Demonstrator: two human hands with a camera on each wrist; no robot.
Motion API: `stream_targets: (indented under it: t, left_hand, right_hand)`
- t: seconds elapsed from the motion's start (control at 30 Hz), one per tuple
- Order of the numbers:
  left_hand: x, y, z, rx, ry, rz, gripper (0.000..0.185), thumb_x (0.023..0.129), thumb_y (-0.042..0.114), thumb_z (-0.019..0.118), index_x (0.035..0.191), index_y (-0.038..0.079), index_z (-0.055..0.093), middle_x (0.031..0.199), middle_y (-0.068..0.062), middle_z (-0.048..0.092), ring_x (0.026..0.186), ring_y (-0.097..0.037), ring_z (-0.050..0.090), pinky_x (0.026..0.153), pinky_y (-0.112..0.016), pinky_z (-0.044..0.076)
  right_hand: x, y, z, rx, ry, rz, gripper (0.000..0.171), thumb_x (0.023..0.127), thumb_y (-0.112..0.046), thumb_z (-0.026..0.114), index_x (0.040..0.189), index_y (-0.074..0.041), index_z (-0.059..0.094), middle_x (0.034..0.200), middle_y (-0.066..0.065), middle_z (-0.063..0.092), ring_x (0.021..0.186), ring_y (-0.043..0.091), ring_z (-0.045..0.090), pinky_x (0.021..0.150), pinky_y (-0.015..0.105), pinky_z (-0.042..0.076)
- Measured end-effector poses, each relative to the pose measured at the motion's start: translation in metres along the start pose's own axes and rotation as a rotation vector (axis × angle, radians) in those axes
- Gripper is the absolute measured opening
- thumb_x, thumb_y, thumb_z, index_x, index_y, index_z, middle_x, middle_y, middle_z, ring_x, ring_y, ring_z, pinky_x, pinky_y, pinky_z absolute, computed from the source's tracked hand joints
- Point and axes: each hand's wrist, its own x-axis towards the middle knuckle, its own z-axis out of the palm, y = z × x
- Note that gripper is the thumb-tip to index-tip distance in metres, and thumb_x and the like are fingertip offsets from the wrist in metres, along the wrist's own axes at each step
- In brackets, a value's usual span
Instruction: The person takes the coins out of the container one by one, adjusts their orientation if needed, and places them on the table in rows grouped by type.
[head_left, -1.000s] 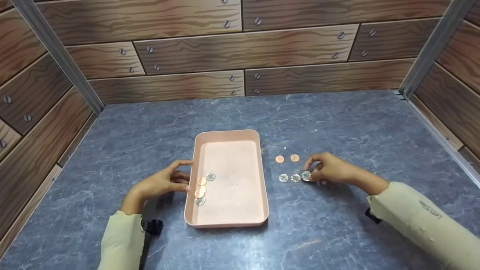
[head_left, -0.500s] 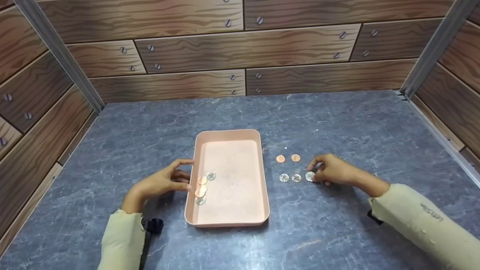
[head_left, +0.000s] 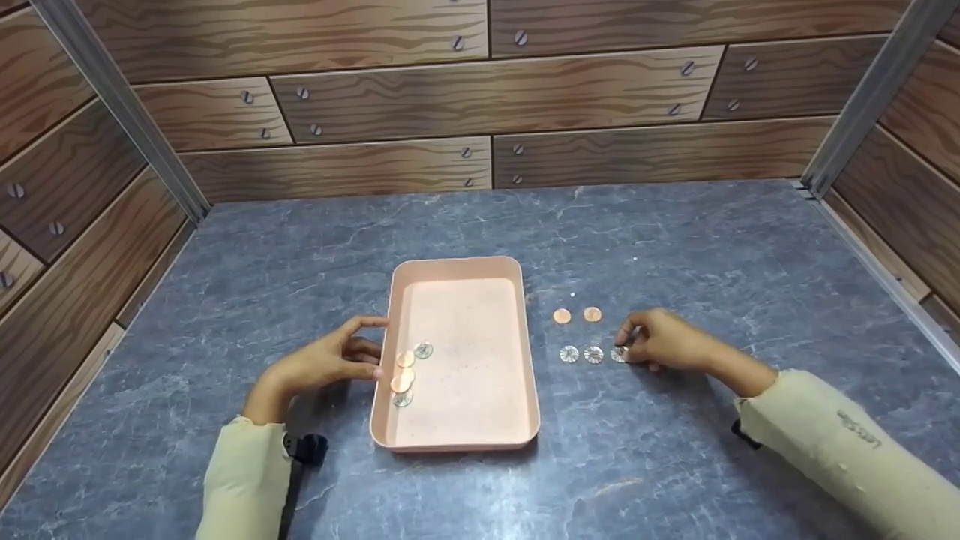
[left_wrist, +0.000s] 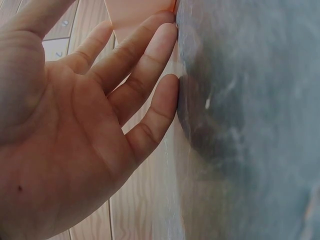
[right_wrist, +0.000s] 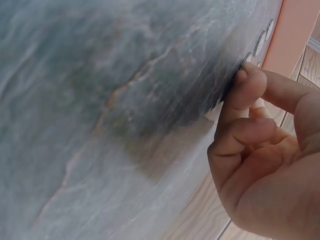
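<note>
My right hand [head_left: 667,341] pinches a silver coin [head_left: 619,354] with thumb and forefinger at the tabletop; in the right wrist view the coin [right_wrist: 247,58] shows at its fingertips. To its left, two more silver coins [head_left: 593,355] lie in the same row. Two copper coins [head_left: 592,314] lie just behind them. A shallow pink tray [head_left: 472,330] holds several silver and copper coins [head_left: 402,383] near its left wall. My left hand [head_left: 319,365] touches that wall from outside, its fingers spread and relaxed. In the left wrist view, the fingers [left_wrist: 160,102] reach down to the table.
A dark blue-grey marbled tabletop [head_left: 300,247] lies under everything. Wood-patterned panels [head_left: 390,105] stand at the back and both sides, with metal posts at the corners. A tiny white speck [head_left: 572,295] lies behind the copper coins.
My right hand has moved slightly to the right with the silver coin, widening the gap to the neighbouring coin. My left hand and the tray have stayed in place.
</note>
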Motion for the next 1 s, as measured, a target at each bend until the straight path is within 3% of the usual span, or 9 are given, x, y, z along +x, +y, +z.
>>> stream_targets:
  t: [0.4, 1.0]
  left_hand:
    - [0.0006, -0.0008, -0.001, -0.011, -0.004, -0.005, 0.078, 0.088, 0.017, 0.072, 0.148, 0.006, 0.023, 0.133, -0.031, 0.053, 0.118, -0.032, 0.058, 0.094, -0.029, 0.05]
    - [0.0009, -0.0014, -0.0008, -0.01, -0.012, 0.031, 0.079, 0.087, 0.018, 0.072, 0.148, 0.004, 0.023, 0.13, -0.032, 0.055, 0.115, -0.033, 0.059, 0.091, -0.025, 0.05]
  right_hand:
    - [0.0004, 0.0053, -0.002, 0.066, -0.019, 0.009, 0.027, 0.081, -0.001, 0.068, 0.105, 0.01, 0.059, 0.07, 0.001, 0.059, 0.052, 0.006, 0.05, 0.048, 0.02, 0.045]
    - [-0.002, 0.008, -0.0005, 0.073, -0.02, -0.009, 0.034, 0.08, -0.006, 0.072, 0.107, 0.01, 0.059, 0.073, 0.001, 0.058, 0.055, 0.006, 0.05, 0.049, 0.019, 0.045]
